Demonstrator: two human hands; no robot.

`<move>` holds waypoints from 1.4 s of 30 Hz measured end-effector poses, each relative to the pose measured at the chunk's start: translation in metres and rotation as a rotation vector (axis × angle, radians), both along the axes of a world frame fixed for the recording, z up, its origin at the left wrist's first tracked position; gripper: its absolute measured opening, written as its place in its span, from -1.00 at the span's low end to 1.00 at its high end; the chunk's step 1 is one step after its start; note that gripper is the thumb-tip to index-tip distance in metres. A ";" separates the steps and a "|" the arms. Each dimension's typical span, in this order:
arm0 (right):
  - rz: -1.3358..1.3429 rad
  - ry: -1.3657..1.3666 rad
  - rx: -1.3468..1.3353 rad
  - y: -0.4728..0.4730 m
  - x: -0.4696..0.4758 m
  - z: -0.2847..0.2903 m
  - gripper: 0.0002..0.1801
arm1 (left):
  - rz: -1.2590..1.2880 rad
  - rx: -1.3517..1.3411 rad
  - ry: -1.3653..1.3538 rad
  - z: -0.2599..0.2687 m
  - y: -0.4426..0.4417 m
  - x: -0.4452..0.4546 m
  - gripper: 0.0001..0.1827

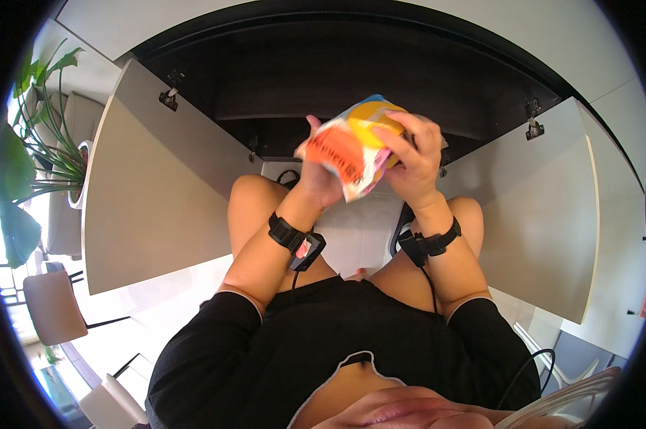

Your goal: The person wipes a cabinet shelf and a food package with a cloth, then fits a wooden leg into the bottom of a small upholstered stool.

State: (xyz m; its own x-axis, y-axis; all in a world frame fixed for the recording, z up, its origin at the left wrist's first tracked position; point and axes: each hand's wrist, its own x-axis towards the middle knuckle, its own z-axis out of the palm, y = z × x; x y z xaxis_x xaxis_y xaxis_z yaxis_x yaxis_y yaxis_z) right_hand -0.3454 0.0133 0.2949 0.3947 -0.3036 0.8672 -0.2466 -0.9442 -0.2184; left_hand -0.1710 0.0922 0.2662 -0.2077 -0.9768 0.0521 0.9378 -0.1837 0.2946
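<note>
A colourful plastic packet (350, 145), orange, white, yellow and blue with printed writing, is held up between my two hands in front of a low cabinet with a dark interior (323, 80). My left hand (320, 171) supports the packet from the left and below, its thumb sticking up at the packet's edge. My right hand (417, 155) grips the packet's right side, fingers spread over the yellow part. The packet is slightly blurred, and its underside is hidden. Each wrist wears a black strap with a small device and cable.
The cabinet's left door (162, 187) and right door (521, 214) stand swung out on either side of me, on metal hinges. A potted plant (65, 166) is beyond the left door. Chairs (54, 308) stand at the lower left. My bent knees flank the tiled floor (355, 230).
</note>
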 end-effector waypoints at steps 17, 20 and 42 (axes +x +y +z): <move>0.562 -0.315 1.022 -0.031 -0.036 0.017 -0.28 | 0.086 0.143 -0.189 0.001 0.006 0.003 -0.29; 0.723 -0.577 0.996 -0.016 -0.022 0.025 -0.33 | 0.101 0.217 -0.214 -0.010 0.005 -0.003 -0.28; 0.228 0.225 0.798 -0.014 -0.018 0.007 -0.71 | 0.021 -0.167 -1.396 0.012 0.019 -0.008 0.05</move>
